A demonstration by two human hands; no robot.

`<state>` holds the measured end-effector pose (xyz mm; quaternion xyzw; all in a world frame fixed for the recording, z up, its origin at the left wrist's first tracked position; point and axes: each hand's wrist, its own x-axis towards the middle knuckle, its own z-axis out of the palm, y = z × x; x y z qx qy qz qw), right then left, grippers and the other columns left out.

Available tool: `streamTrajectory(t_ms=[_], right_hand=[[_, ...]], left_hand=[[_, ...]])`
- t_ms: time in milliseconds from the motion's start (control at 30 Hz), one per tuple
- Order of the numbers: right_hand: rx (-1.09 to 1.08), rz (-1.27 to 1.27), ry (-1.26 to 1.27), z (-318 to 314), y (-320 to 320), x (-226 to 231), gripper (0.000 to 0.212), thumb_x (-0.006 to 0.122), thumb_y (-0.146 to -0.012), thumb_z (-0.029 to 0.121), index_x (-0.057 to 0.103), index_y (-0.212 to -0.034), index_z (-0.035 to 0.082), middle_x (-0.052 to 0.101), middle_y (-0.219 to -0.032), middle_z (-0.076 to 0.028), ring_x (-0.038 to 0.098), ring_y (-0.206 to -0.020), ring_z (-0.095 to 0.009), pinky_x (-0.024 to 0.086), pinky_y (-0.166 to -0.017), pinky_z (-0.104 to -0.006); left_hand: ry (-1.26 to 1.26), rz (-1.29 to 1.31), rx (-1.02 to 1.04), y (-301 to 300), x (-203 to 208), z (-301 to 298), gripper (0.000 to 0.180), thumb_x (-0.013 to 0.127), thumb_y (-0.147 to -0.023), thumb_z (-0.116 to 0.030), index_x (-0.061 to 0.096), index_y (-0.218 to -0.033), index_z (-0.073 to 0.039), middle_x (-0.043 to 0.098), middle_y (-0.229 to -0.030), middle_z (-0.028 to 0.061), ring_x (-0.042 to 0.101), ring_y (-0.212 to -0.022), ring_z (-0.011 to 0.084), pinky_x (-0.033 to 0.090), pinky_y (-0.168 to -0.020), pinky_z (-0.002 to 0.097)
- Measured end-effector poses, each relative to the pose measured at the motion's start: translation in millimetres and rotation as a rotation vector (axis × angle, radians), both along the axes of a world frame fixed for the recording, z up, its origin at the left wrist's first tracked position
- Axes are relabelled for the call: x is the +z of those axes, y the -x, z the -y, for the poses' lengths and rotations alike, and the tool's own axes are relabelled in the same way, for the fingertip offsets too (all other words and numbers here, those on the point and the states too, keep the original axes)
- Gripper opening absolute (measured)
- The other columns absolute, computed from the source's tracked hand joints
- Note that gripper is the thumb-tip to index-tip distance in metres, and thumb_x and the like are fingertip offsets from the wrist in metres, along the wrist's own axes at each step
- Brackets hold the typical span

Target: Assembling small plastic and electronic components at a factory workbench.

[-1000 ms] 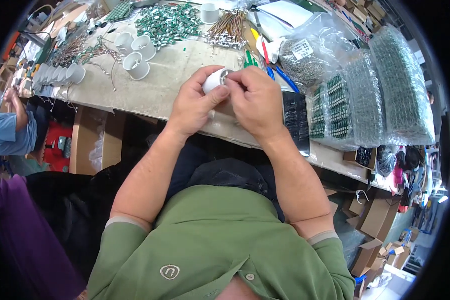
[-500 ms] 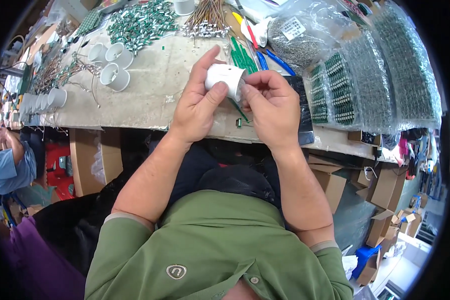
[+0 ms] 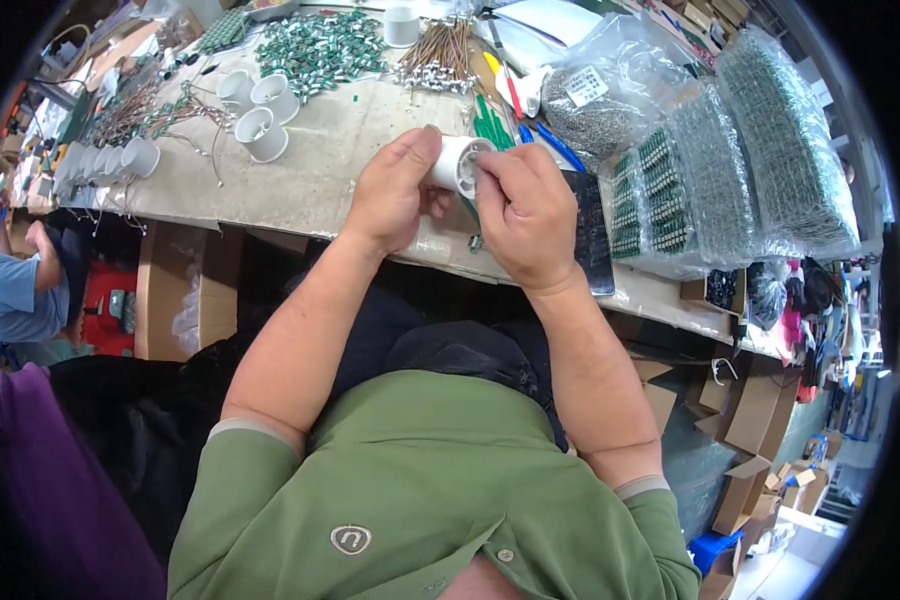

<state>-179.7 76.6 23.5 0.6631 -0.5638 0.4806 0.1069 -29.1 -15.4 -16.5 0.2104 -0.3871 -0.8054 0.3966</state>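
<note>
My left hand (image 3: pixel 395 192) grips a small white plastic cup-shaped housing (image 3: pixel 457 163) above the near edge of the workbench (image 3: pixel 320 170). My right hand (image 3: pixel 525 215) is at the housing's open mouth, fingertips pressed into it, with a small green part hanging just below the fingers. What the fingertips pinch is hidden. Both forearms come up from my green shirt at the bottom.
Three white housings (image 3: pixel 253 108) stand on the bench to the left, more in a row (image 3: pixel 105 165) further left. A heap of green circuit boards (image 3: pixel 320 48), wired parts (image 3: pixel 440 60), clear bags of boards (image 3: pixel 760 160) right. A person in blue (image 3: pixel 15 290) sits left. Cardboard boxes below.
Both hands with the white housing have shifted slightly; the left hand now cups it from the side and the right fingertips press into its open end.
</note>
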Motion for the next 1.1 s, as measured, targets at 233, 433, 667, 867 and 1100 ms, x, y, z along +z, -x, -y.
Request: streamTrajectory(t_ms=[233,433,667,867,1100], right_hand=[[0.033,-0.005,-0.056,-3.0,4.1,9.0,0.010,0.072,-0.087,-0.001,0.075,-0.096,0.003,0.066,-0.088,-0.008,0.057,-0.069,-0.023,0.049,-0.063,-0.0319],[-0.016,0.042,-0.107,-1.5,6.2,9.0,0.006,0.072,-0.086,0.000,0.073,-0.092,0.002,0.066,-0.087,-0.009,0.057,-0.068,-0.023,0.048,-0.062,-0.0333],[-0.066,0.080,-0.172,-1.2,0.0,8.1,0.003,0.069,-0.086,0.003,0.070,-0.088,0.002,0.064,-0.082,-0.009,0.056,-0.068,-0.025,0.047,-0.062,-0.0364],[0.013,0.015,-0.131,-2.2,8.2,9.3,0.002,0.068,-0.086,0.003,0.069,-0.086,0.002,0.063,-0.080,-0.009,0.055,-0.067,-0.028,0.047,-0.063,-0.0376],[-0.066,-0.006,-0.162,-0.5,8.0,3.8,0.003,0.068,-0.087,0.004,0.070,-0.089,0.002,0.064,-0.081,-0.010,0.057,-0.068,-0.029,0.048,-0.064,-0.0373]], left_hand=[[-0.072,0.075,0.011,4.4,20.1,-2.2,0.037,0.061,-0.111,-0.037,0.067,-0.106,-0.001,0.067,-0.077,0.0074,0.057,-0.051,0.0117,0.046,-0.045,0.0232],[-0.064,0.145,0.024,6.2,19.4,1.0,0.041,0.061,-0.110,-0.040,0.068,-0.102,0.000,0.067,-0.076,0.0078,0.057,-0.049,0.0111,0.044,-0.041,0.0223],[-0.027,0.146,0.049,8.4,16.6,-2.0,0.041,0.062,-0.110,-0.039,0.068,-0.102,0.000,0.067,-0.075,0.0079,0.057,-0.049,0.0103,0.044,-0.041,0.0218],[-0.043,0.166,0.076,9.0,19.2,-4.4,0.039,0.063,-0.110,-0.038,0.068,-0.103,0.000,0.067,-0.075,0.0077,0.056,-0.049,0.0100,0.043,-0.041,0.0216],[-0.022,0.185,0.053,7.2,20.8,-4.4,0.035,0.064,-0.109,-0.034,0.067,-0.107,0.001,0.068,-0.079,0.0083,0.058,-0.054,0.0096,0.045,-0.044,0.0207]])
